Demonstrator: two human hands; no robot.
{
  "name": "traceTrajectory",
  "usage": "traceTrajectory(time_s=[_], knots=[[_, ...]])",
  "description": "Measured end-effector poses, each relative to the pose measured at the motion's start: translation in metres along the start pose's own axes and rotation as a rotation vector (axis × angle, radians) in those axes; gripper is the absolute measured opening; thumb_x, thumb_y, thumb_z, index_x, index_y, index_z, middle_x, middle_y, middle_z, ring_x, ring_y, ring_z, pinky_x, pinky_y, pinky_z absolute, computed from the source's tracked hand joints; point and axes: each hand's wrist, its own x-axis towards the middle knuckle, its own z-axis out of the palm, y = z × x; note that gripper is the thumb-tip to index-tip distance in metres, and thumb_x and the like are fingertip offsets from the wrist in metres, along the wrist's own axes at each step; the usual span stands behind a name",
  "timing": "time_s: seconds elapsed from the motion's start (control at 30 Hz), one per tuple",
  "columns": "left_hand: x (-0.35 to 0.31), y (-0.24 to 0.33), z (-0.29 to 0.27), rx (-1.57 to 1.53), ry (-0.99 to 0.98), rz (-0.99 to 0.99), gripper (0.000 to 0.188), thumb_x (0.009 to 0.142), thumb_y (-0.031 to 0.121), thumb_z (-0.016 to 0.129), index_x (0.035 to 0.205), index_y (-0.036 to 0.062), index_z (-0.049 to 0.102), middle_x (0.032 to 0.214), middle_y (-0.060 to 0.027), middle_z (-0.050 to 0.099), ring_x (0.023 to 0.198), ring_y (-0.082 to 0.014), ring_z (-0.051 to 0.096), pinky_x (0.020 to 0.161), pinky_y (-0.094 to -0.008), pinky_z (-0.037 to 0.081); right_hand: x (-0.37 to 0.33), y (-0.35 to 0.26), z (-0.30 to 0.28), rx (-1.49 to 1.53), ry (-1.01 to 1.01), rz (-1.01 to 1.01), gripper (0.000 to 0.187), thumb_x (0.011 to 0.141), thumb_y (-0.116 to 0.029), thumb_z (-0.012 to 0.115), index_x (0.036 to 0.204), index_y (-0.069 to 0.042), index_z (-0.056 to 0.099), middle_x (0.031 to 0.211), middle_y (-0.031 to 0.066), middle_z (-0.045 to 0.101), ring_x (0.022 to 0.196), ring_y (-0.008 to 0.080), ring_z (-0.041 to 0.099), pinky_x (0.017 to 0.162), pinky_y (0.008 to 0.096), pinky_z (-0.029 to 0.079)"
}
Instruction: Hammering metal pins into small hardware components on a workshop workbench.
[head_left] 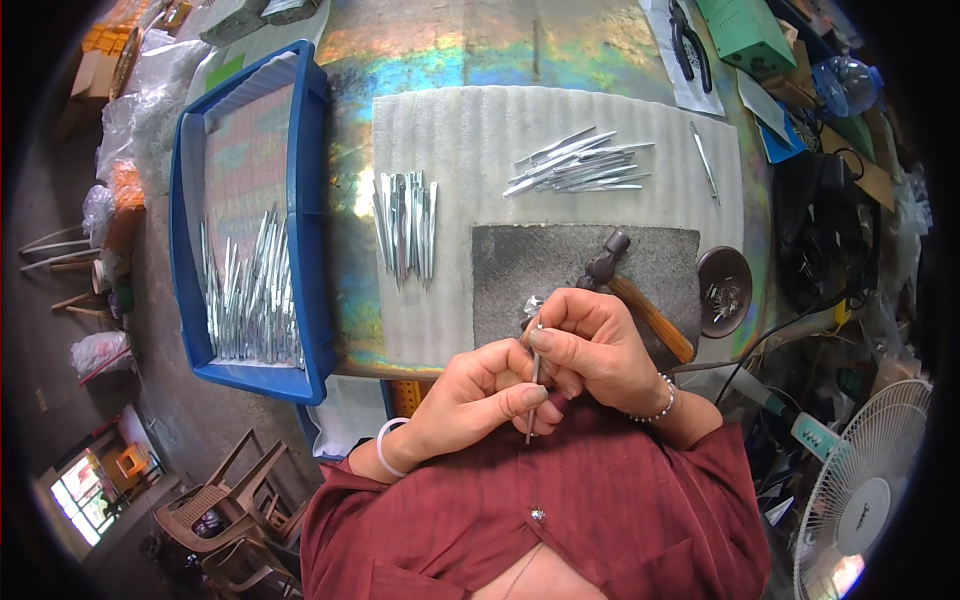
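Observation:
My left hand (pixel 490 388) and my right hand (pixel 590 338) meet in front of my chest. Both pinch one slim metal piece (pixel 533 400), held nearly upright; its kind is unclear and fingers hide much of it. Just beyond the fingertips, a small shiny object (pixel 533 304) shows in part on a dark grey pad (pixel 530 255). A hammer (pixel 640 300) with a wooden handle lies on that pad, close to my right hand. Farther off on the pale foam sheet (pixel 460 130) are a loose pile of slim silver pieces (pixel 580 163) and a neater row of them (pixel 405 225).
At left, a blue tray (pixel 308 180) holds many more silver pieces (pixel 255 295). A brown bowl (pixel 737 265) of tiny metal parts sits right of the hammer. One silver piece (pixel 705 163) lies apart. Black-handled pliers (pixel 690 50) are at the back; a fan (pixel 865 500) stands lower right.

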Motion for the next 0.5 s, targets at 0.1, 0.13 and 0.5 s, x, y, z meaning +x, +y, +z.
traceTrajectory(time_s=[0.1,0.13,0.5], knots=[[0.0026,0.0039,0.0012,-0.018,0.025,-0.026,0.011,0.095,0.011,0.053,0.095,0.0003,0.049,0.097,-0.0173,0.062,0.076,-0.0158,0.065,0.067,-0.0276,0.056,0.0032,-0.0003,-0.0008,0.000,0.007,0.014,0.009,0.093,-0.009,0.056,0.089,-0.001,0.055,0.064,0.0016,0.056,0.045,0.0032,0.044,0.041,0.0179,0.033],[0.0029,0.0052,0.0021,-0.006,0.049,-0.042,0.012,0.094,0.010,0.054,0.090,0.0012,0.047,0.091,-0.0135,0.063,0.074,-0.0143,0.064,0.068,-0.0292,0.056,0.0037,-0.0002,-0.0009,-0.011,0.005,0.012,0.009,0.093,-0.009,0.056,0.088,-0.001,0.055,0.064,0.0014,0.056,0.045,0.0031,0.044,0.041,0.0178,0.033],[-0.0006,0.0041,-0.0001,-0.023,0.044,-0.062,0.013,0.092,0.008,0.058,0.098,-0.0014,0.051,0.094,-0.0119,0.064,0.075,-0.0139,0.066,0.068,-0.0262,0.055,0.0038,0.0007,0.0035,-0.034,-0.009,0.022,0.012,0.094,-0.010,0.054,0.091,0.000,0.058,0.064,0.0004,0.055,0.045,0.0029,0.043,0.041,0.0175,0.033]])
